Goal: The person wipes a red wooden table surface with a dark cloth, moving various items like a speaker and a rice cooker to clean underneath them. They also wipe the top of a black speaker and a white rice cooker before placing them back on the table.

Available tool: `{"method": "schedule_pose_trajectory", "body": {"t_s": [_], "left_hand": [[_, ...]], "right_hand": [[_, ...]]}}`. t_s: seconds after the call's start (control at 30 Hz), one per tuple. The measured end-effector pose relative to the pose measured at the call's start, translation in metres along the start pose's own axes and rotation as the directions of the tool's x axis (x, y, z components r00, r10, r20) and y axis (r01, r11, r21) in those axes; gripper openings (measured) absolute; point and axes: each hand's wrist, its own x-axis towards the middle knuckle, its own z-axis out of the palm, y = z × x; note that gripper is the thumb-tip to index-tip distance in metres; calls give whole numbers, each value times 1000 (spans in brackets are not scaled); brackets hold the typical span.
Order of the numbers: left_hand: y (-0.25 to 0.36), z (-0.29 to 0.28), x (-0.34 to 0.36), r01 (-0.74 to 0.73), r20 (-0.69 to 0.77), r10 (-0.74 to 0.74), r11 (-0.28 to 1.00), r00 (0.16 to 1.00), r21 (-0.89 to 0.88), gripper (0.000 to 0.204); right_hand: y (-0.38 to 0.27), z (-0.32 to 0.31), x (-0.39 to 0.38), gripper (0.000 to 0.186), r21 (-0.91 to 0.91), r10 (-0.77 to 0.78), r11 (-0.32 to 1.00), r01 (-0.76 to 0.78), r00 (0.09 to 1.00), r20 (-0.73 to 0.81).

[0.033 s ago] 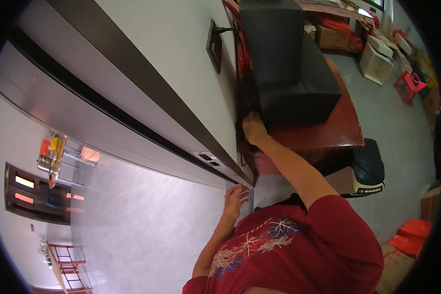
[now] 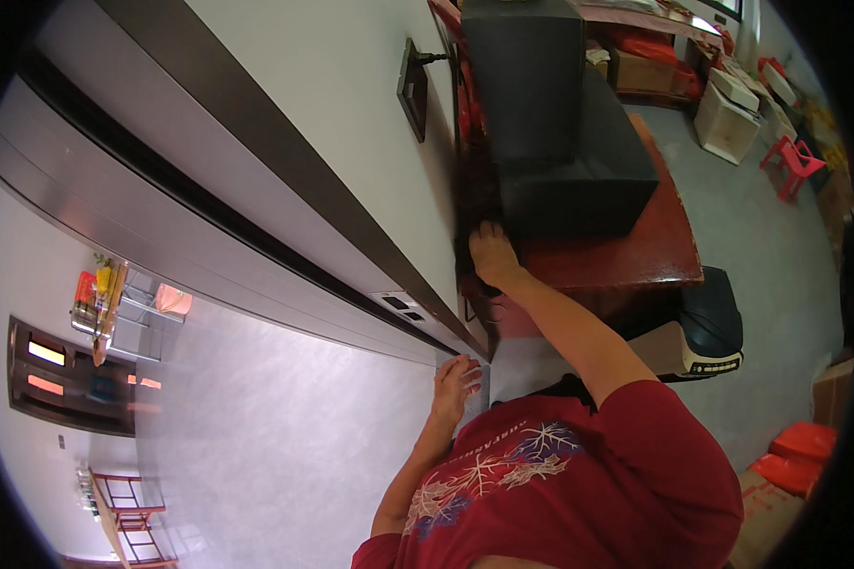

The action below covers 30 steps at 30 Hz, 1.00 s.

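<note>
My right hand (image 2: 493, 256) reaches into the dark gap between the wall and a large black box-shaped cabinet (image 2: 574, 201). Its fingers are bent and close together; the tips, and whatever they touch, are lost in shadow. The cabinet rests on a reddish-brown wooden table (image 2: 650, 245). Lower down, beside the foot of the door frame (image 2: 389, 268), my left hand (image 2: 454, 387) is held with its fingers loosely curved and apart, nothing in it. A dark cable (image 2: 474, 311) hangs below my right hand.
A black wall socket plate (image 2: 414, 90) has a plug in it. Beside the table stands a black-topped appliance (image 2: 712, 322) with a button panel. Farther right are a pink stool (image 2: 792, 166), a white foam box (image 2: 727, 123) and red bags (image 2: 795, 457). Pale floor (image 2: 285, 427) spreads left beyond the doorway.
</note>
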Motion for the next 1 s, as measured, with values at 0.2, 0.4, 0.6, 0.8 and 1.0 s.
{"method": "schedule_pose_trajectory", "body": {"t_s": [0.2, 0.4, 0.6, 0.8, 1.0], "left_hand": [[-9, -1, 12, 5, 11, -5, 1000, 1000, 9, 29], [-18, 13, 12, 2, 38, -6, 997, 999, 83, 33], [-9, 47, 8, 0, 72, -7, 995, 997, 104, 32], [-9, 80, 16, -32, 31, 29, 992, 999, 122, 29], [-17, 142, 24, -54, 73, 42, 984, 996, 168, 26]], "right_hand": [[14, -16, -69, 35, 38, -319, 940, 340, 912, -259], [8, -20, -65, 40, -9, -598, 798, 603, 791, -129], [30, -22, -74, 39, 3, -620, 784, 620, 784, -41], [111, -68, -130, 32, -27, -507, 861, 507, 856, -101], [216, -100, -179, 27, -141, -483, 874, 464, 857, -176]]}}
